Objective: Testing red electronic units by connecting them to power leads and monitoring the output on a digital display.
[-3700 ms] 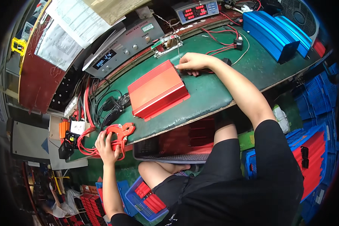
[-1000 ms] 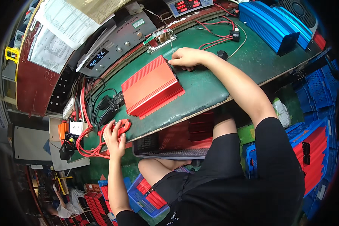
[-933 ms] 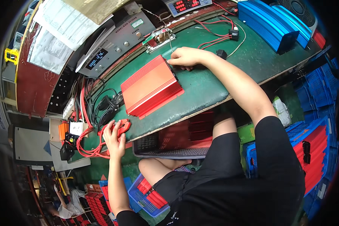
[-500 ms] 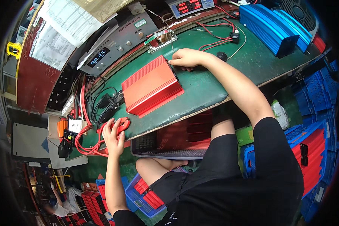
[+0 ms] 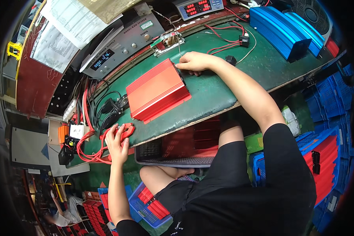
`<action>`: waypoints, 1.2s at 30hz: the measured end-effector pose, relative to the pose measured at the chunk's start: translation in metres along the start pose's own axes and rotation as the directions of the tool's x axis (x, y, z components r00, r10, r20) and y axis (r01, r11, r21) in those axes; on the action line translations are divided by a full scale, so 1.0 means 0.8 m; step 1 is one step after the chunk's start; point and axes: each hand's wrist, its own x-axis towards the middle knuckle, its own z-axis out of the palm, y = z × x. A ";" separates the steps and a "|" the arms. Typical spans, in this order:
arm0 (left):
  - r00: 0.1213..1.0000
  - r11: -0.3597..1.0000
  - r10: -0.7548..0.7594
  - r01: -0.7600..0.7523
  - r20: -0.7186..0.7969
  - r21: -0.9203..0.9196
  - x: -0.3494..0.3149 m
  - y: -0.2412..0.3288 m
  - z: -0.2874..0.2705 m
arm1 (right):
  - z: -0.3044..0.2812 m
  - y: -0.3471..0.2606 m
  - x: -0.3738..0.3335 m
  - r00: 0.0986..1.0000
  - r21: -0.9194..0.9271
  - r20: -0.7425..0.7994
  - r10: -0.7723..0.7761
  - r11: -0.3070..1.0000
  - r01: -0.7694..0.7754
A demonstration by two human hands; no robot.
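A red finned metal box (image 5: 155,90) lies on the green bench mat, tilted across my view. My right hand (image 5: 195,62) is at its far right end, with the thumb and index finger against the end face and the other fingers curled. Whatever those fingertips hold is hidden. By the bench's near edge, my left hand (image 5: 117,144) has its fingers around a red clamp (image 5: 128,130), which partly shows beside them. Red cables (image 5: 91,154) loop out to the left of that hand.
A grey power supply (image 5: 124,47) and a meter with red digits (image 5: 198,7) line the back. Blue finned cases (image 5: 280,33) stand at the far right. Black cables (image 5: 110,108) crowd the left side. A dark crate (image 5: 175,161) sits below the bench edge.
Both hands keep their places at the box and the clamp. The whole view has shifted very slightly; the meter's red digits have changed.
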 end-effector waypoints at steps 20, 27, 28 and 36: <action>1.000 1.000 0.000 0.000 0.012 -0.006 -0.001 -0.009 0.000 | 0.002 0.010 0.011 0.999 0.000 0.005 -0.033 0.999 0.033; 1.000 0.999 -0.015 0.015 -0.002 -0.030 -0.001 -0.006 0.001 | 0.002 0.011 0.009 1.000 0.002 0.003 -0.017 1.000 0.017; 1.000 0.999 -0.011 0.011 -0.003 -0.030 -0.001 -0.005 0.002 | 0.001 0.010 0.007 1.000 -0.002 0.004 -0.014 1.000 0.014; 0.958 0.917 -0.135 0.025 -0.251 -0.399 0.037 0.091 -0.064 | -0.003 0.008 0.000 1.000 -0.001 0.010 -0.003 1.000 0.003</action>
